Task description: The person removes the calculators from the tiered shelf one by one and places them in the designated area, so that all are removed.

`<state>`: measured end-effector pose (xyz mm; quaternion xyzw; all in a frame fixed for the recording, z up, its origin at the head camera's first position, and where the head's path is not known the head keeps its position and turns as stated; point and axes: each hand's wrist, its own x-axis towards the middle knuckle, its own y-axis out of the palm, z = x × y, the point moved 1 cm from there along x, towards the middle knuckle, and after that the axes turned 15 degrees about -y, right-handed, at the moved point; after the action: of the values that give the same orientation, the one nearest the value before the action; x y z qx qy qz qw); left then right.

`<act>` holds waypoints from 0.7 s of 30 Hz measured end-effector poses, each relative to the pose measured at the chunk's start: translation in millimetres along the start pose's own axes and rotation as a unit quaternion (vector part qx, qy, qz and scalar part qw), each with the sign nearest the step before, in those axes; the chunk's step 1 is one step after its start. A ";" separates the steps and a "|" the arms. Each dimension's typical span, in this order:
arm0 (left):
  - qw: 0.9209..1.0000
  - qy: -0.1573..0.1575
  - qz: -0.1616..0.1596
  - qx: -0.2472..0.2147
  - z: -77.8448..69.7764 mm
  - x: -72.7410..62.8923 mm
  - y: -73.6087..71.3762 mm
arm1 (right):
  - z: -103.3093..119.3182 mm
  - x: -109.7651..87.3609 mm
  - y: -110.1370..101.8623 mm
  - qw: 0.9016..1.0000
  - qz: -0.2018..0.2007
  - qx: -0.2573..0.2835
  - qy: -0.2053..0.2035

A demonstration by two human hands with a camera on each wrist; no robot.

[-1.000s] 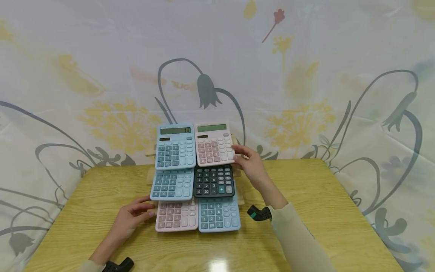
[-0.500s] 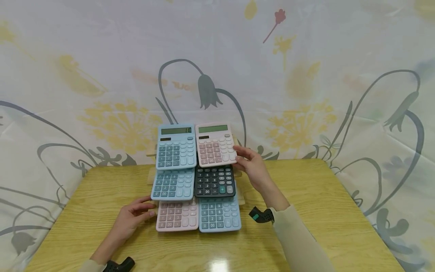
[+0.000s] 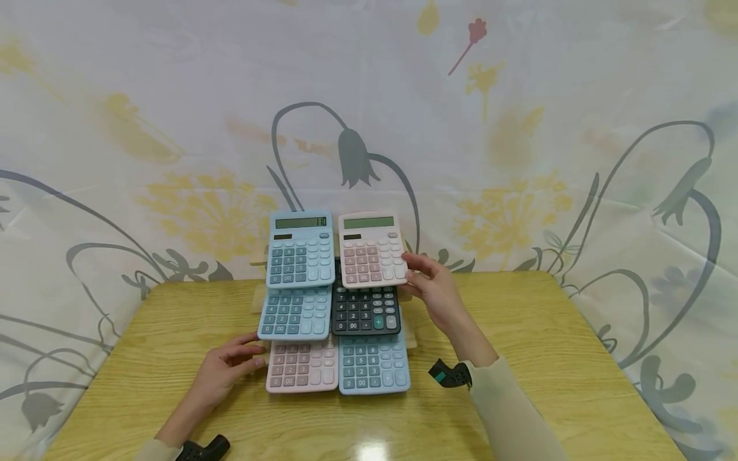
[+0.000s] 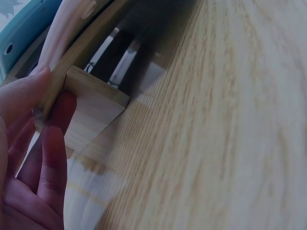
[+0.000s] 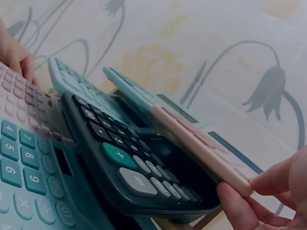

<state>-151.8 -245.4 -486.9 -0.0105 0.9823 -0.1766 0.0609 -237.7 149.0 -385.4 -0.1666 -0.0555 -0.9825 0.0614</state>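
My right hand pinches the lower right corner of a pink calculator between thumb and fingers. That calculator is at the top right of a tiered wooden rack, and in the right wrist view it stands tilted over the dark calculator. My left hand is at the rack's lower left; in the left wrist view its thumb and fingers pinch the edge of a wooden shelf. To the pink calculator's left is a light blue calculator, its screen reading 110. A narrow gap separates the two.
A second light blue calculator fills the left of the middle tier. On the bottom tier are another pink calculator and another blue calculator. The rack stands on a wood-grain table before a flower-printed cloth.
The pink calculator in my right hand has shifted a little to the right and straightened, widening the gap beside the blue one. My left hand keeps its place at the rack.
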 end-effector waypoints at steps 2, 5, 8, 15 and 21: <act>1.000 -0.004 0.001 -0.001 0.2 0.2 -0.5 | 0.1 -1.4 -1.8 1.000 0.000 0.003 0.000; 1.000 -0.007 0.004 -0.003 0.5 0.6 -0.8 | -0.1 -3.6 -5.0 1.000 -0.003 0.008 -0.002; 1.000 -0.011 0.005 -0.008 0.7 0.8 -1.0 | 0.1 -5.7 -8.3 1.000 -0.006 0.008 -0.003; 1.000 -0.014 0.017 -0.012 1.1 1.5 -2.1 | 1.1 -12.7 -18.2 1.000 -0.015 0.012 0.001; 1.000 -0.005 0.027 -0.014 0.2 1.8 -3.4 | 3.7 -19.3 -27.8 0.999 -0.025 0.021 -0.003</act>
<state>-153.6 -248.7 -486.2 0.0144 0.9843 -0.1609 0.0708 -222.3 178.9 -390.8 -0.1663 -0.0806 -0.9819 0.0404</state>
